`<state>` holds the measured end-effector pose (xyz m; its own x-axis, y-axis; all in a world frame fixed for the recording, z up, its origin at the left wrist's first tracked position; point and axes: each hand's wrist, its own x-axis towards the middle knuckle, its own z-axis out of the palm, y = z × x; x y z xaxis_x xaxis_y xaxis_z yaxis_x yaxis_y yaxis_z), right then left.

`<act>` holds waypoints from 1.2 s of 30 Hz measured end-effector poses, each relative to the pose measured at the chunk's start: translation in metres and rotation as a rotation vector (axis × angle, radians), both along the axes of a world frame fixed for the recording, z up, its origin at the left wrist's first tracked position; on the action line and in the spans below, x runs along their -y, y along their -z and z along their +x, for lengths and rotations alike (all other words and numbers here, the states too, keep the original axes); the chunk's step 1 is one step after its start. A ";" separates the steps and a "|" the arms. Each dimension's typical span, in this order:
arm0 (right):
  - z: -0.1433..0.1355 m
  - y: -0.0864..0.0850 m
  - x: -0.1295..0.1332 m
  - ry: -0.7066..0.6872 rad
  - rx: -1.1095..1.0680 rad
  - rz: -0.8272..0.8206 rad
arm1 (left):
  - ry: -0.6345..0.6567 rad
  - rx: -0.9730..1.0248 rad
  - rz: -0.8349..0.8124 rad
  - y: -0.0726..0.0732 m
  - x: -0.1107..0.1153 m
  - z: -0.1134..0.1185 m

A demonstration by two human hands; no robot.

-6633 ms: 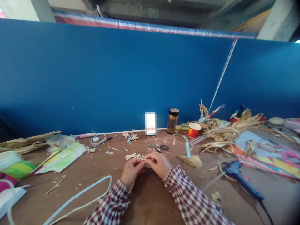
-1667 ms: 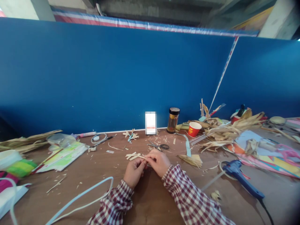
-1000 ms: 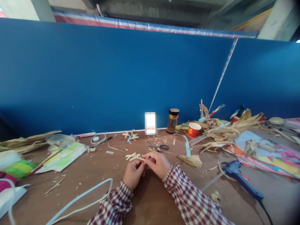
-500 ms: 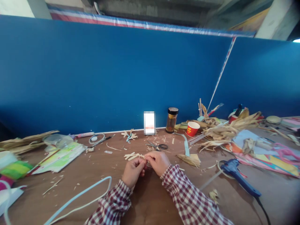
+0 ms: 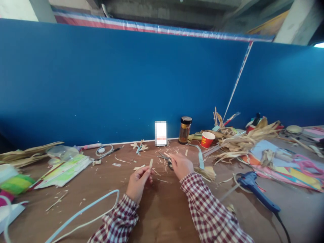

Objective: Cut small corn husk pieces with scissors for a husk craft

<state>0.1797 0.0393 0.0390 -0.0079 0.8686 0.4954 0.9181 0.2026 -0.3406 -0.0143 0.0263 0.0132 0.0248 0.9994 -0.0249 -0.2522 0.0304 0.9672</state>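
My left hand (image 5: 138, 184) pinches a short pale strip of husk (image 5: 151, 163) upright between thumb and fingers, above the brown table. More pale strips (image 5: 138, 167) lie just beyond its fingertips. My right hand (image 5: 181, 166) is over the dark-handled scissors (image 5: 170, 165), fingers closed around the handle area. One loop shows below the fingers and the blades point left; the other loop is hidden beneath the hand. Thin husk slivers (image 5: 157, 172) lie between the two hands.
A lidded amber jar (image 5: 185, 131) and a red paper cup (image 5: 208, 139) stand behind my right hand. A blue glue gun (image 5: 260, 191) with a cord lies at right, near dried husks (image 5: 250, 136). A light-blue looped tube (image 5: 83, 212) lies front left. A small husk figure (image 5: 139, 146) lies at the back.
My hands have come apart. The right moved right and forward onto the scissors, while the left shifted slightly left and now holds the strip upright.
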 end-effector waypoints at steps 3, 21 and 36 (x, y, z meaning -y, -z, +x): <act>0.005 0.010 -0.006 0.026 0.047 -0.055 | -0.153 -0.148 0.061 -0.001 -0.006 -0.008; 0.025 0.023 -0.017 0.058 -0.022 0.027 | -0.297 -0.147 0.018 0.008 -0.015 -0.020; -0.052 0.010 0.014 -0.438 -0.866 -0.458 | -0.291 0.078 -0.063 0.012 -0.013 -0.016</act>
